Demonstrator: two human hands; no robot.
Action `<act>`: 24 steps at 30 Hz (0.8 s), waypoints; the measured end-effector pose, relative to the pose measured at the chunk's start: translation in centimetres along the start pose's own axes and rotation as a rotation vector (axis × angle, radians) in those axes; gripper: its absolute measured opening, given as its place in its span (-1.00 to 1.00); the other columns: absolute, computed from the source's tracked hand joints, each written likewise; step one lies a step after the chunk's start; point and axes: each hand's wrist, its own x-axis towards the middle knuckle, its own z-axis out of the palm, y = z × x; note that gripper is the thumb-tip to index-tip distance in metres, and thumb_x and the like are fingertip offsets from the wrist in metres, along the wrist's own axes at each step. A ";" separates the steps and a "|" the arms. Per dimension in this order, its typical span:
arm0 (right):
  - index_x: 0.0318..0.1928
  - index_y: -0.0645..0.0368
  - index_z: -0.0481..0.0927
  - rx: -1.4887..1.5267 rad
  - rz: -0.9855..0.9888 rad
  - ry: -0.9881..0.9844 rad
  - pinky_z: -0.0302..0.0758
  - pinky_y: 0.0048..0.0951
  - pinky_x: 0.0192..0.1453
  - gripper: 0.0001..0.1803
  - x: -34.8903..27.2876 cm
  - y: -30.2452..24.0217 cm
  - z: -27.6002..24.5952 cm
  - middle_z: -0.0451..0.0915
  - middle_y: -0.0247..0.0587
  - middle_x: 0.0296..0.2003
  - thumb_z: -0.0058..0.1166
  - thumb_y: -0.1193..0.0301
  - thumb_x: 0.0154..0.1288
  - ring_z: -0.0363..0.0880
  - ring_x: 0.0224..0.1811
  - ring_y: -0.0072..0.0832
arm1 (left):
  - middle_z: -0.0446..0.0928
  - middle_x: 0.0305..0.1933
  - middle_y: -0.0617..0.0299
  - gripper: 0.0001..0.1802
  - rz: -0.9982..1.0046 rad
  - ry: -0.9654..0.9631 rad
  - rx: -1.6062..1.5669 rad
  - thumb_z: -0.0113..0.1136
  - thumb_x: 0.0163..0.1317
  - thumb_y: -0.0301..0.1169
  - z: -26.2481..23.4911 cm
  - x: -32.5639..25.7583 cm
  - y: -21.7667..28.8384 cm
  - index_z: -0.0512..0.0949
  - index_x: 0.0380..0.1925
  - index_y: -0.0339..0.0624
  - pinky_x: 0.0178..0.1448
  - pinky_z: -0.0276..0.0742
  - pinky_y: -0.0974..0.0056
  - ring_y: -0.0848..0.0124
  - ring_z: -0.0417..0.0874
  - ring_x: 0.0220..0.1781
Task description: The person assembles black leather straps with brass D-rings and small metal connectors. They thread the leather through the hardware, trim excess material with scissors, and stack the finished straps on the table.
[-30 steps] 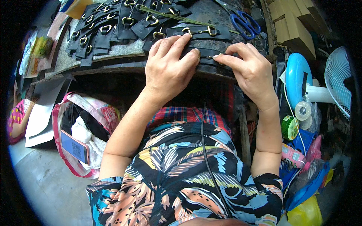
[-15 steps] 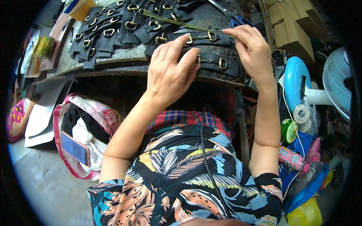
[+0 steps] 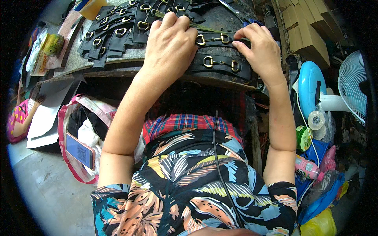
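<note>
A black leather strap (image 3: 214, 43) with brass-coloured D-shaped rings and a small linking piece lies across the bench in front of me. My right hand (image 3: 260, 53) pinches its right end between thumb and fingers. My left hand (image 3: 171, 49) is closed over the strap's left side, knuckles up; its fingertips are hidden. Just nearer to me lies a second black strap (image 3: 222, 65) with similar rings, apart from both hands' visible fingers. Behind the first strap runs a bundle of thin olive-green strips (image 3: 206, 28), partly covered by my left hand.
Several more ringed black straps (image 3: 114, 37) overlap on the bench at left. Scissors (image 3: 236, 11) lie at the back. Cardboard boxes (image 3: 309, 31) and a white fan (image 3: 352, 86) stand at right. A bag (image 3: 63, 133) with a phone sits below left; another person's arm (image 3: 27, 118) shows at far left.
My left hand has moved up and left, its spread fingers now curled under. My right hand has lowered its fingers onto the strap's end. The view has shifted slightly.
</note>
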 end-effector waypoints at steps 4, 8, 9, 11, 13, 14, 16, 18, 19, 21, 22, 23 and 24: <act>-0.02 0.03 0.78 0.148 0.016 0.075 0.57 -0.20 0.15 -0.74 -0.2 -0.1 0.6 0.71 -0.32 -0.06 0.32 0.41 0.27 0.63 0.02 -0.28 | 0.64 -0.20 0.19 -0.68 -0.065 -0.004 -0.239 0.51 0.11 -0.35 0.3 0.0 -0.2 0.62 -0.15 -0.11 0.01 0.57 0.03 0.09 0.65 -0.04; 0.04 0.10 0.77 0.136 -0.110 0.097 0.56 -0.28 0.14 -0.70 0.3 0.4 0.2 0.73 -0.35 -0.03 0.30 0.47 0.29 0.63 -0.02 -0.33 | 0.70 -0.20 0.21 -0.68 -0.181 -0.023 -0.769 0.45 0.26 -0.45 0.0 0.4 -0.6 0.62 -0.02 -0.23 -0.06 0.64 0.19 0.25 0.74 -0.17; 0.06 0.13 0.77 0.118 -0.101 0.032 0.55 -0.31 0.14 -0.69 0.4 0.7 -0.3 0.73 -0.36 -0.03 0.30 0.47 0.30 0.64 -0.03 -0.36 | 0.70 -0.18 0.26 -0.68 -0.243 -0.036 -0.972 0.44 0.29 -0.49 -0.3 0.7 -0.7 0.63 0.03 -0.23 -0.04 0.62 0.26 0.35 0.72 -0.14; 0.08 0.22 0.75 0.654 0.014 -0.124 0.55 -0.38 0.09 -0.69 0.5 1.0 -1.5 0.75 -0.37 -0.06 0.29 0.47 0.35 0.64 -0.08 -0.48 | 0.66 -0.14 0.37 -0.69 -0.369 -0.120 -1.340 0.38 0.41 -0.47 -1.2 0.9 -1.2 0.63 0.11 -0.28 -0.04 0.56 0.45 0.65 0.62 -0.18; 0.06 0.32 0.75 1.130 0.220 -0.236 0.55 -0.52 -0.02 -0.74 -0.3 0.6 -2.4 0.78 -0.36 -0.14 0.29 0.48 0.42 0.65 -0.16 -0.67 | 0.63 -0.11 0.30 -0.66 -0.494 -0.155 -1.666 0.30 0.46 -0.45 -2.0 1.1 -1.1 0.59 0.19 -0.24 -0.06 0.61 0.44 0.61 0.61 -0.24; 0.05 0.24 0.76 1.267 0.314 -0.238 0.59 -0.56 -0.13 -0.76 -0.6 0.2 -2.5 0.78 -0.34 -0.21 0.30 0.51 0.41 0.67 -0.21 -0.68 | 0.62 -0.09 0.28 -0.64 -0.656 -0.122 -1.803 0.27 0.48 -0.45 -2.1 1.0 -0.7 0.56 0.23 -0.24 -0.07 0.64 0.42 0.57 0.63 -0.23; 0.04 0.24 0.75 1.537 0.261 -0.266 0.63 -0.53 -0.23 -0.77 -0.9 -0.6 -2.3 0.78 -0.32 -0.19 0.31 0.51 0.41 0.70 -0.24 -0.62 | 0.63 -0.05 0.20 -0.60 -0.651 -0.029 -1.838 0.25 0.51 -0.43 -1.4 1.0 0.7 0.50 0.28 -0.27 -0.09 0.71 0.36 0.46 0.70 -0.21; 0.08 0.24 0.70 1.649 0.293 -0.236 0.67 -0.51 -0.28 -0.74 -0.7 -1.3 -1.6 0.75 -0.30 -0.19 0.31 0.51 0.42 0.73 -0.28 -0.56 | 0.65 -0.03 0.15 -0.60 -0.625 0.017 -1.798 0.24 0.52 -0.43 -0.6 0.8 1.7 0.48 0.29 -0.29 -0.01 0.74 0.30 0.41 0.75 -0.09; 0.09 0.25 0.69 1.666 0.317 -0.179 0.70 -0.51 -0.27 -0.73 -0.7 -1.6 -1.4 0.75 -0.29 -0.21 0.32 0.51 0.42 0.75 -0.30 -0.54 | 0.66 0.06 0.11 -0.60 -0.600 0.012 -1.675 0.15 0.60 -0.30 -0.3 0.6 1.9 0.51 0.30 -0.29 0.10 0.73 0.25 0.37 0.75 0.05; 0.11 0.27 0.64 1.707 0.297 -0.090 0.75 -0.52 -0.28 -0.69 -0.3 -1.8 -1.3 0.73 -0.26 -0.22 0.32 0.53 0.41 0.77 -0.35 -0.50 | 0.66 0.12 0.10 -0.55 -0.575 -0.036 -1.658 0.06 0.64 -0.18 0.0 0.3 2.1 0.54 0.29 -0.28 0.14 0.72 0.25 0.36 0.74 0.10; 0.11 0.26 0.64 1.690 0.352 -0.091 0.75 -0.51 -0.29 -0.70 -0.2 -2.0 -1.3 0.73 -0.25 -0.23 0.32 0.54 0.41 0.77 -0.36 -0.50 | 0.66 0.15 0.10 -0.51 -0.556 -0.047 -1.661 0.01 0.66 -0.11 0.0 0.2 2.1 0.56 0.29 -0.28 0.16 0.71 0.25 0.35 0.73 0.12; 0.10 0.26 0.63 1.687 0.371 -0.082 0.75 -0.51 -0.29 -0.71 0.0 -2.3 -1.3 0.73 -0.24 -0.23 0.32 0.54 0.41 0.77 -0.36 -0.50 | 0.66 0.18 0.11 -0.40 -0.535 -0.113 -1.520 -0.11 0.68 0.03 -0.1 0.1 2.2 0.60 0.27 -0.27 0.20 0.69 0.22 0.32 0.71 0.15; 0.09 0.25 0.63 1.692 0.363 -0.058 0.74 -0.51 -0.30 -0.71 0.1 -2.5 -1.4 0.73 -0.23 -0.23 0.32 0.54 0.41 0.77 -0.37 -0.50 | 0.66 0.18 0.11 -0.37 -0.547 -0.150 -1.504 -0.10 0.67 0.07 -0.3 0.0 2.3 0.60 0.26 -0.28 0.25 0.67 0.19 0.31 0.69 0.17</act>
